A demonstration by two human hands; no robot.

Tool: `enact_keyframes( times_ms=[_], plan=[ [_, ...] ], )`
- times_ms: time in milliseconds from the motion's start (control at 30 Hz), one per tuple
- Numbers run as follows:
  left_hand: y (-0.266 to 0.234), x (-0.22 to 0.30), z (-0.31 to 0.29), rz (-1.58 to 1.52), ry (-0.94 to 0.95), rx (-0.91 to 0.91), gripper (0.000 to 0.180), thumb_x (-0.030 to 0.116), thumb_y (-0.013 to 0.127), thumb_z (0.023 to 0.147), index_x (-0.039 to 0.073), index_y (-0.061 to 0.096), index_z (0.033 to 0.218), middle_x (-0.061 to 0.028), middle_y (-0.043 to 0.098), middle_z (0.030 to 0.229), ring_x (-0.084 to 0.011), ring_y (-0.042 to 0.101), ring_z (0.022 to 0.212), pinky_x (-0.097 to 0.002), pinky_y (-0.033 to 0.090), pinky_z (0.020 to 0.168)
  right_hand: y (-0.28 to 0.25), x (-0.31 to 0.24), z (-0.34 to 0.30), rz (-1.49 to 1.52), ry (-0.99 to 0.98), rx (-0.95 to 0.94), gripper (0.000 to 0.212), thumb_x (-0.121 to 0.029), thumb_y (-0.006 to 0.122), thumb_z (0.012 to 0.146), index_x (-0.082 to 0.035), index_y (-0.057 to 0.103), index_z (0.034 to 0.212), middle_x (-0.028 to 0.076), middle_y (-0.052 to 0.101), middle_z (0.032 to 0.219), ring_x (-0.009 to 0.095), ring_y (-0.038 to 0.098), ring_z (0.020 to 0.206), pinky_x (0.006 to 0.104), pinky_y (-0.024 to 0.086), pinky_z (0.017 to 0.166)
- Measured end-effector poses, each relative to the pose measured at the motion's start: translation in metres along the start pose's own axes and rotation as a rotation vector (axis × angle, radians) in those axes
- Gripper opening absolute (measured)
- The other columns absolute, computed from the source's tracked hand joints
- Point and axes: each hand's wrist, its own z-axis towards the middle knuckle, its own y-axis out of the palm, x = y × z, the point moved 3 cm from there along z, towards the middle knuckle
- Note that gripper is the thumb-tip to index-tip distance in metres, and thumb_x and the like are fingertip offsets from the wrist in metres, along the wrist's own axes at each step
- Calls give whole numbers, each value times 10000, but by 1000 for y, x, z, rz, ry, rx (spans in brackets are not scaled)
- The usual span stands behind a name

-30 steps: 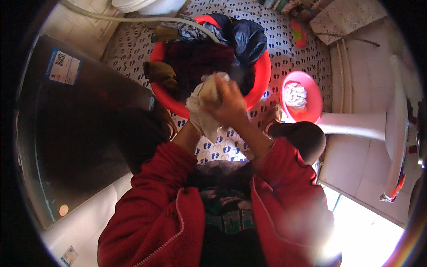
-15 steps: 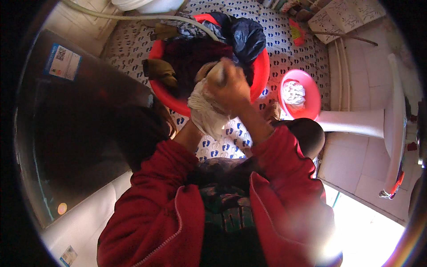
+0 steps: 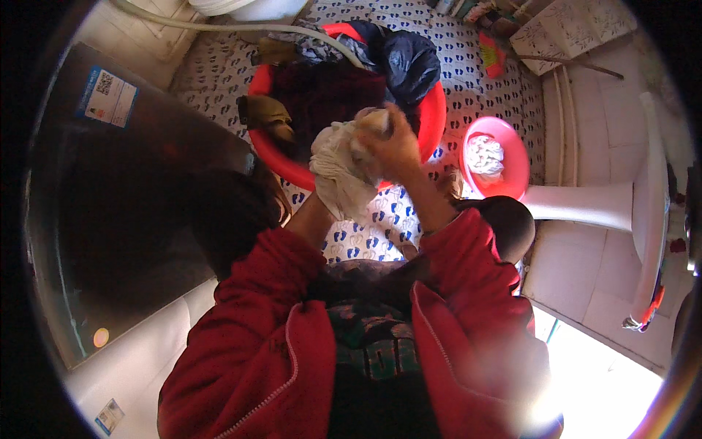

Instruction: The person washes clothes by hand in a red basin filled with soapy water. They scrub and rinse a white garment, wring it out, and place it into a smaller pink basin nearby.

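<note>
A white cloth (image 3: pixel 336 172) is bunched up over the near edge of a red tub (image 3: pixel 291 170). My left hand (image 3: pixel 313 218) goes up under the cloth, which covers its fingers; only the wrist and forearm show. At the cloth's upper right, my right hand (image 3: pixel 398 150) is closed with curled, slightly blurred fingers gripping the cloth. A pale, yellowish lump at the cloth's top end lies beside these fingers; I cannot tell whether it is part of the cloth. Dark maroon laundry (image 3: pixel 325 95) fills the tub behind my hands.
An olive cloth (image 3: pixel 267 115) hangs over the tub's left rim, and a black plastic bag (image 3: pixel 409 66) lies on its far right. A pale hose (image 3: pixel 292 30) runs into the tub. To the right stand a pink basin (image 3: pixel 515 164) with white cloth and a sink pedestal (image 3: pixel 578 203).
My right hand has shifted slightly right and its fingers have turned, still at the cloth. The cloth looks more spread out over my left hand.
</note>
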Motion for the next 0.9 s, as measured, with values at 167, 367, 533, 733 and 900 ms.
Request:
enact_keyframes(
  times_ms=[167,367,533,733,900],
  plan=[
    [-15,6,3,77,-65,65,371,262,604,996,83,551,1316,-60,657,1200,-215,654,1029,-330,559,856,-34,-33,-3,258,-17,-41,916,-480,905,711,-24,532,1413,257,647,1236,401,641,1187,474,510,1014],
    [-78,-32,-17,-74,-3,48,492,359,492,1052,120,435,1478,-47,547,1410,-209,568,1228,-398,504,1018,13,-81,-65,-221,-475,-113,787,-400,849,756,-117,525,1415,258,603,1176,463,617,1100,528,520,927],
    [-32,-28,-4,-23,-47,70,487,351,542,1026,103,464,1438,-57,572,1358,-205,586,1188,-387,515,997,15,-40,-7,-197,-21,-32,816,-508,816,780,-133,512,1437,268,611,1236,470,606,1158,511,498,1003],
    [-64,-27,-5,8,-74,55,484,340,601,995,81,499,1390,-69,603,1296,-200,608,1140,-374,528,972,15,-70,-79,-131,-242,-187,883,-491,826,784,-120,467,1499,254,580,1285,463,605,1163,503,497,1006],
    [-22,-13,-4,451,-4,27,482,332,651,969,64,528,1350,-79,628,1245,-196,627,1100,-363,538,952,7,-45,-36,29,152,-169,895,-455,848,782,-76,470,1499,208,623,1319,345,618,1232,432,506,1021]
  ],
)
